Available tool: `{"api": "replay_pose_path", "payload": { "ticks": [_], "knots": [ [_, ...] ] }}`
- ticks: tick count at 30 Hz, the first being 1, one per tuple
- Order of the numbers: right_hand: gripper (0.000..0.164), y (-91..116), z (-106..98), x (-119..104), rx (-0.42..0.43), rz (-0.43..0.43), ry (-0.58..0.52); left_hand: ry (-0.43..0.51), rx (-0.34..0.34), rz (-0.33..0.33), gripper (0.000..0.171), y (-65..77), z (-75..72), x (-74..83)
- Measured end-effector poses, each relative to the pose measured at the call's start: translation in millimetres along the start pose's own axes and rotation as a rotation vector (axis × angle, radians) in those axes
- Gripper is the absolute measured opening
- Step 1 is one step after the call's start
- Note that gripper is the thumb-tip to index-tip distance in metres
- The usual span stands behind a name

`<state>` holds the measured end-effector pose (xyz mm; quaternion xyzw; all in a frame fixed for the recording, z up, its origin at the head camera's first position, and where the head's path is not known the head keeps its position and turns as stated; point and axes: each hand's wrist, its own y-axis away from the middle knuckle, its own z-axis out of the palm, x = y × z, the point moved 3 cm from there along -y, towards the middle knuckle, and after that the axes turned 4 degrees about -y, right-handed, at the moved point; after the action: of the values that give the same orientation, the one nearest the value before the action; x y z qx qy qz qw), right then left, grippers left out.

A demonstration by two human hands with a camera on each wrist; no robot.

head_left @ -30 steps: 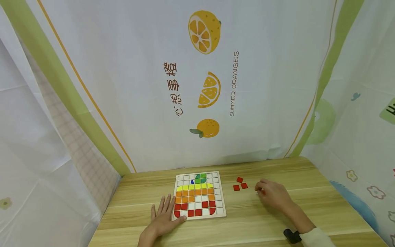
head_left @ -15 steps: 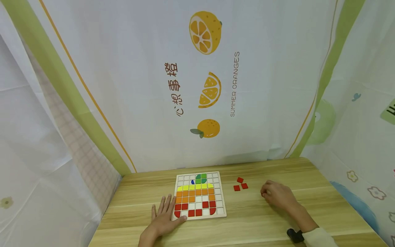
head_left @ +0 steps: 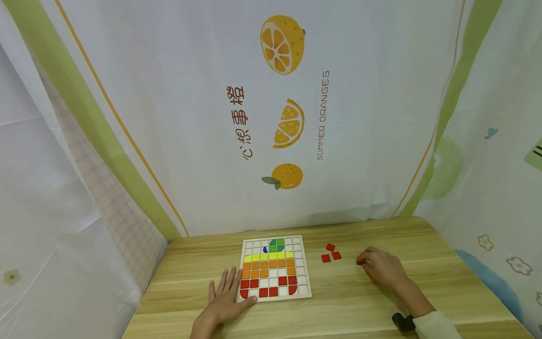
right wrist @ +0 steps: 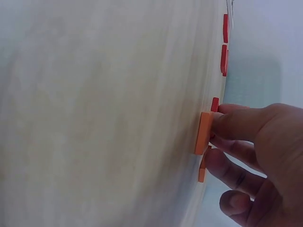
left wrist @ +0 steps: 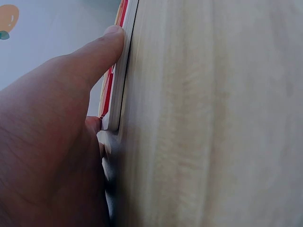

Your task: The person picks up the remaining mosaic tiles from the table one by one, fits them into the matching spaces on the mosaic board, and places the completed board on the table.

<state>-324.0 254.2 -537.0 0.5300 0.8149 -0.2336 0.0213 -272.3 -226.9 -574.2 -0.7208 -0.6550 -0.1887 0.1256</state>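
Observation:
A square wooden mosaic board [head_left: 306, 263] with coloured tiles in its grid lies on the table. My left hand [head_left: 224, 301] rests flat with spread fingers at its near left corner, and its thumb [left wrist: 102, 52] touches the board's near edge. To the board's right, my right hand [head_left: 383, 268] has its fingers curled low over the table, pinching a red square tile [head_left: 360, 261] at the fingertips. In the right wrist view, that red tile [right wrist: 215, 104] shows by the index finger. Two orange-looking tiles [right wrist: 203, 133] lie close to the thumb and other fingers, mostly hidden in the head view.
Several loose red tiles [head_left: 326, 258] lie between the board and my right hand. A white curtain [head_left: 203, 188] printed with oranges hangs behind the wooden table [head_left: 338, 306]. A black wrist device [head_left: 403, 323] sits at my right cuff.
My right hand has shifted slightly right, then settled; a red tile now shows clearly at its fingertips. The left hand and board have stayed in place.

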Motion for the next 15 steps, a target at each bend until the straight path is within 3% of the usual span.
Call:
{"api": "replay_pose_path", "payload": {
  "ticks": [15],
  "knots": [
    [0.018, -0.2, 2.4, -0.5, 0.003, 0.016, -0.014, 0.018, 0.007, 0.029, 0.111, 0.7, 0.9, -0.7]
  ]
}}
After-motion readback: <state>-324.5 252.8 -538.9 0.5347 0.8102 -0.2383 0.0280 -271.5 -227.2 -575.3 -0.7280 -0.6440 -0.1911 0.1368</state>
